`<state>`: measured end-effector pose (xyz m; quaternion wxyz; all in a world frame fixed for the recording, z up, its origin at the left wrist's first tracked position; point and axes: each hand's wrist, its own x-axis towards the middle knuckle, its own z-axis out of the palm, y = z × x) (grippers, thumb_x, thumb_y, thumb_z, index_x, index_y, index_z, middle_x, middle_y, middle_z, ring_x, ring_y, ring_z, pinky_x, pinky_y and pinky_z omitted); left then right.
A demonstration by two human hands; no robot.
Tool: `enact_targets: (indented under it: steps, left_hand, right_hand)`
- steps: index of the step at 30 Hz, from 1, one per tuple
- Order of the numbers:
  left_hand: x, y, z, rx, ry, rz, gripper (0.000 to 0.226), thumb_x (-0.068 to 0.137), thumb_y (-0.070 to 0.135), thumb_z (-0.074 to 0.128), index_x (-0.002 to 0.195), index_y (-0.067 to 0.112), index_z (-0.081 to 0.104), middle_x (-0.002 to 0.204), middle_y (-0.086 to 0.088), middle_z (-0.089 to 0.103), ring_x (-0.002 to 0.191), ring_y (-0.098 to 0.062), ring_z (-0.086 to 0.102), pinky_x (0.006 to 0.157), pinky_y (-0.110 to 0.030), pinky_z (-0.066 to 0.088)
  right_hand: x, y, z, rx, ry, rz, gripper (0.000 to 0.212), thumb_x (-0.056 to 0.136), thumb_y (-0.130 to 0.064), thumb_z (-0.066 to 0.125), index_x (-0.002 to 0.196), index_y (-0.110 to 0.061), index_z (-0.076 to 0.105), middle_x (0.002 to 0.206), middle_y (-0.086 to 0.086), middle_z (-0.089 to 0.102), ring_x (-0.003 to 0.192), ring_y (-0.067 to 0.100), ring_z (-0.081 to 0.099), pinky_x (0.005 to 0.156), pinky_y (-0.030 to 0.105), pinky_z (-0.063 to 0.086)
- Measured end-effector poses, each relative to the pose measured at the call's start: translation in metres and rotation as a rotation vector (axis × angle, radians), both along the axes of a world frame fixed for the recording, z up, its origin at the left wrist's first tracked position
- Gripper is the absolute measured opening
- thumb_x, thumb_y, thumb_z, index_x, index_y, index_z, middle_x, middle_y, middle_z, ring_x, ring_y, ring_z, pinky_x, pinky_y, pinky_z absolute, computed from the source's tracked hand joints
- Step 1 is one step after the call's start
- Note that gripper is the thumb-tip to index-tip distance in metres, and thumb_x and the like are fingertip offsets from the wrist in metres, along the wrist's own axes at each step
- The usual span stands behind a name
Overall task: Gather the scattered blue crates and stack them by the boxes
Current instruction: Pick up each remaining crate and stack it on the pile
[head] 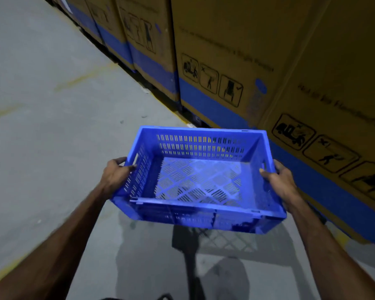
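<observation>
Both bare forearms come in from the bottom corners and meet at a blue perforated plastic crate (198, 180), which is held up off the grey concrete floor (41, 126) about mid-frame. Left hand (115, 173) has its fingers curled round the crate's left short wall, up near the handle slot, thumb over the rim. Right hand (279, 180) does the same on the right short wall, fingers hooked into the rim, so it's a proper two-handed grip. Crate is empty, open side up, tilted a little so the near edge sits lower. You can see straight through the slotted lattice bottom, and it throws a grid-pattern shadow on the floor right under it.

Along the right side runs a row of tall brown cardboard boxes with a blue band (225, 61) near the base and black handling pictograms printed on them. The crate's far right corner is just beside the nearest box, can't tell if it's touching. Faint yellow painted lines (82, 77) cross the floor further off to the left.
</observation>
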<state>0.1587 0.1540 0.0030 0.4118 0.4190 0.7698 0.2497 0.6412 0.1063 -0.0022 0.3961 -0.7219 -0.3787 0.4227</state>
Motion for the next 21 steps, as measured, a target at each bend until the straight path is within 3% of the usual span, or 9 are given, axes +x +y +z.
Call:
enact_targets:
  steps: [2, 7, 10, 13, 15, 21]
  left_hand:
    - [-0.009, -0.006, 0.064, 0.022, -0.040, 0.032, 0.033, 0.075, 0.033, 0.077, 0.108, 0.030, 0.076, 0.085, -0.004, 0.080, 0.076, -0.027, 0.078, 0.082, -0.052, 0.062]
    - [-0.037, -0.043, 0.232, 0.098, -0.055, 0.107, 0.027, 0.082, 0.027, 0.075, 0.109, 0.026, 0.075, 0.086, -0.002, 0.080, 0.075, -0.026, 0.078, 0.082, -0.050, 0.062]
    - [-0.061, -0.073, 0.323, 0.120, -0.060, 0.155, 0.026, 0.081, 0.024, 0.072, 0.107, 0.028, 0.074, 0.086, -0.003, 0.080, 0.074, -0.026, 0.078, 0.082, -0.051, 0.062]
    - [-0.093, -0.105, 0.394, 0.138, -0.064, 0.202, 0.020, 0.079, 0.023, 0.072, 0.096, 0.034, 0.073, 0.088, -0.003, 0.080, 0.076, -0.027, 0.078, 0.083, -0.052, 0.062]
    - [-0.112, -0.128, 0.432, 0.158, -0.050, 0.232, 0.018, 0.085, 0.018, 0.072, 0.097, 0.031, 0.069, 0.089, -0.005, 0.079, 0.077, -0.027, 0.077, 0.083, -0.053, 0.062]
    - [-0.164, -0.199, 0.486, 0.246, -0.080, 0.334, 0.023, 0.095, 0.006, 0.067, 0.102, 0.027, 0.065, 0.084, -0.003, 0.079, 0.070, -0.027, 0.077, 0.076, -0.048, 0.063]
  right_hand:
    - [-0.003, 0.009, 0.061, 0.026, -0.021, 0.041, 0.019, 0.090, -0.014, 0.068, 0.106, -0.024, 0.070, 0.093, 0.006, 0.074, 0.074, 0.018, 0.065, 0.072, 0.038, 0.054]
    - [-0.036, 0.020, 0.229, 0.077, 0.004, 0.142, 0.026, 0.094, 0.003, 0.062, 0.112, -0.015, 0.067, 0.084, -0.004, 0.068, 0.058, -0.006, 0.061, 0.055, 0.012, 0.049]
    - [-0.063, 0.016, 0.317, 0.098, -0.013, 0.229, 0.031, 0.093, 0.004, 0.063, 0.118, -0.014, 0.068, 0.094, -0.001, 0.071, 0.075, 0.004, 0.064, 0.061, 0.013, 0.050]
    - [-0.097, 0.009, 0.392, 0.132, -0.004, 0.301, 0.035, 0.093, 0.004, 0.064, 0.120, -0.018, 0.067, 0.095, -0.009, 0.072, 0.072, -0.003, 0.064, 0.062, 0.011, 0.049]
    - [-0.123, 0.005, 0.427, 0.140, -0.004, 0.334, 0.036, 0.094, 0.004, 0.063, 0.120, -0.020, 0.067, 0.091, -0.016, 0.072, 0.070, -0.004, 0.065, 0.061, 0.011, 0.049]
    - [-0.201, -0.004, 0.472, 0.206, 0.087, 0.441, 0.034, 0.094, 0.005, 0.062, 0.123, -0.013, 0.066, 0.108, 0.005, 0.072, 0.074, -0.002, 0.068, 0.068, 0.015, 0.055]
